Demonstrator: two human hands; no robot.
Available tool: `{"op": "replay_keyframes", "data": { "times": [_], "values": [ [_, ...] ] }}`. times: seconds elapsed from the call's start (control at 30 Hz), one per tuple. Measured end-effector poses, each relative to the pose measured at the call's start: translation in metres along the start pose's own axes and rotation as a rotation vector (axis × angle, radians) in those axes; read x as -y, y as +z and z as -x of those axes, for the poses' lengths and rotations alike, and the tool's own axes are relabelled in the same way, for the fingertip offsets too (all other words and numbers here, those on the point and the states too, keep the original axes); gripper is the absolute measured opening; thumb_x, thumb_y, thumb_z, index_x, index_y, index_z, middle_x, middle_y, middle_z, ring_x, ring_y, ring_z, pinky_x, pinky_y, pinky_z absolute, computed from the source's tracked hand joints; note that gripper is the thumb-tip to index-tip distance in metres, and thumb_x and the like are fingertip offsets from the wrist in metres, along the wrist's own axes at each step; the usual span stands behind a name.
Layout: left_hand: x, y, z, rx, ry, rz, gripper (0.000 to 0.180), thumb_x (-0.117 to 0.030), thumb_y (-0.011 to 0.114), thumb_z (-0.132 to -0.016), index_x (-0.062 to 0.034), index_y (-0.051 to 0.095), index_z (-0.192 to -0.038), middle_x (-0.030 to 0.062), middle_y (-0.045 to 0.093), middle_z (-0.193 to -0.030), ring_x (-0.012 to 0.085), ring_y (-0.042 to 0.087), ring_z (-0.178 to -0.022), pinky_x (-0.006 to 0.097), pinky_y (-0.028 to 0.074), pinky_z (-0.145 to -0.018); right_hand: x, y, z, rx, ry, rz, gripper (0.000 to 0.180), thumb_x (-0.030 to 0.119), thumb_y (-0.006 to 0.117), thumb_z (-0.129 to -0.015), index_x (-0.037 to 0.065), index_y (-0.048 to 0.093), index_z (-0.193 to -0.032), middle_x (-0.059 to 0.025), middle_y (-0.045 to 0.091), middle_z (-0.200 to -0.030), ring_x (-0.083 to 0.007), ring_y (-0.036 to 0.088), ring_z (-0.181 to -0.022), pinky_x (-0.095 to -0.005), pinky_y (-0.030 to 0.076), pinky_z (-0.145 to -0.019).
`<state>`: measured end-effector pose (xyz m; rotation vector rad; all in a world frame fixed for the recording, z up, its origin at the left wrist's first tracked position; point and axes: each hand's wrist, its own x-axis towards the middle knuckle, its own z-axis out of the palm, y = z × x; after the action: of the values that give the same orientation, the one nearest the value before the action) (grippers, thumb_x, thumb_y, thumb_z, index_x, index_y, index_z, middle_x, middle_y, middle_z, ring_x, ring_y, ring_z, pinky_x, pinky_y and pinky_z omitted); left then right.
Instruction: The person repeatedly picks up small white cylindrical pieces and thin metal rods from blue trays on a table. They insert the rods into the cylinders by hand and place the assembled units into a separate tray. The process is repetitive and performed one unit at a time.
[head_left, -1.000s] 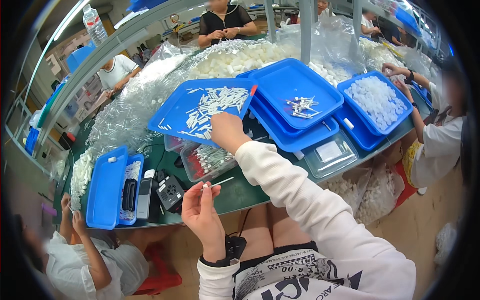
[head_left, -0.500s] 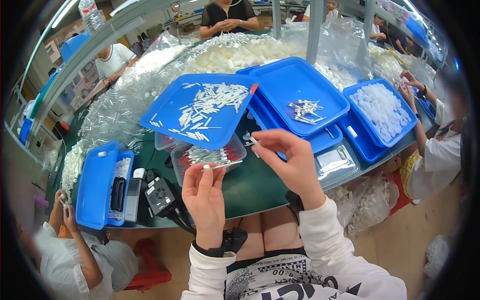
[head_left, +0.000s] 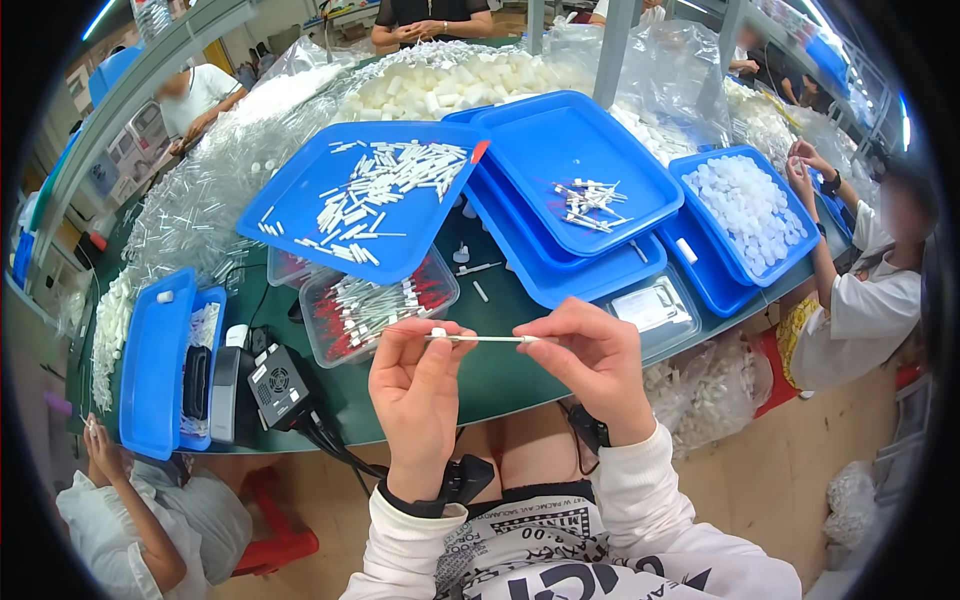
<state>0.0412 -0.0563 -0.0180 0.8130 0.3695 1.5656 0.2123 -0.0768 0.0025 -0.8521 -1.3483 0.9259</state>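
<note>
A thin white stick (head_left: 485,339) runs level between my hands above the table's front edge. My left hand (head_left: 418,405) pinches its left end, where a small white cap (head_left: 437,333) shows by the fingertips. At the other end, my right hand (head_left: 597,365) is closed, thumb and fingers on the stick's tip; any small part there is mostly hidden by the fingers. Just beyond my left hand stands a clear plastic box (head_left: 312,325) of similar white sticks with red ends. A blue tray (head_left: 290,180) with white stick parts overhangs that box.
Stacked blue trays (head_left: 530,130) stand behind my right hand; the top one holds a few sticks. A blue tray of white discs (head_left: 745,215) lies farther right. At left are a black device with a fan (head_left: 278,385) and blue trays (head_left: 150,370). Co-workers sit around the table.
My right hand has come down to the stick's right end with the small white piece it held. The stick has turned level between both hands. The view has shifted slightly.
</note>
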Motion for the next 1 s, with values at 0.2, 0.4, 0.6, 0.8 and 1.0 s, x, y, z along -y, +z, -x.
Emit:
{"op": "replay_keyframes", "data": {
  "times": [0.2,0.4,0.6,0.8,1.0],
  "values": [
    [0.003,0.001,0.004,0.005,0.019,-0.092,0.017,0.004,0.057,-0.091,0.0026,0.055,-0.108,0.0145,0.065,-0.102,0.0225,0.065,-0.094,0.035,0.052,-0.089,-0.001,-0.001,0.006,-0.012,0.039,-0.074,0.015,-0.002,0.066,-0.085,-0.002,0.071,-0.098,-0.0085,0.064,-0.086,-0.0124,0.060,-0.082,-0.0246,0.049,-0.073],
    [-0.007,0.001,0.011,0.082,0.075,-0.342,0.017,0.010,0.059,-0.087,0.0048,0.058,-0.103,0.0162,0.067,-0.097,0.0233,0.067,-0.093,0.032,0.054,-0.083,0.008,-0.012,0.005,0.052,-0.157,0.419,0.016,0.000,0.070,-0.079,0.005,0.073,-0.094,-0.0054,0.066,-0.081,-0.0173,0.059,-0.076,-0.0278,0.047,-0.068],
    [-0.010,0.008,0.018,0.196,0.099,-0.556,0.015,0.013,0.066,-0.080,0.0061,0.064,-0.094,0.0157,0.069,-0.096,0.0212,0.068,-0.091,0.030,0.054,-0.083,0.010,0.001,0.013,0.022,-0.269,0.618,0.014,0.006,0.074,-0.075,0.010,0.073,-0.089,-0.0003,0.069,-0.082,-0.0205,0.056,-0.074,-0.0310,0.046,-0.068],
    [-0.014,0.010,0.019,0.202,0.139,-0.645,0.014,0.011,0.067,-0.080,0.0058,0.065,-0.093,0.0143,0.071,-0.092,0.0196,0.068,-0.088,0.028,0.053,-0.079,0.012,-0.001,0.013,0.034,-0.386,0.695,0.013,0.006,0.075,-0.074,0.011,0.071,-0.086,0.0010,0.068,-0.081,-0.0216,0.056,-0.075,-0.0330,0.045,-0.072],
    [-0.015,0.003,0.020,0.263,0.170,-0.737,0.014,0.013,0.065,-0.079,0.0054,0.063,-0.091,0.0165,0.069,-0.091,0.0207,0.067,-0.087,0.029,0.053,-0.078,0.006,-0.002,0.018,0.067,-0.358,0.677,0.013,0.007,0.076,-0.074,0.009,0.072,-0.086,-0.0013,0.065,-0.074,-0.0205,0.055,-0.067,-0.0319,0.044,-0.065]
  ]
}}
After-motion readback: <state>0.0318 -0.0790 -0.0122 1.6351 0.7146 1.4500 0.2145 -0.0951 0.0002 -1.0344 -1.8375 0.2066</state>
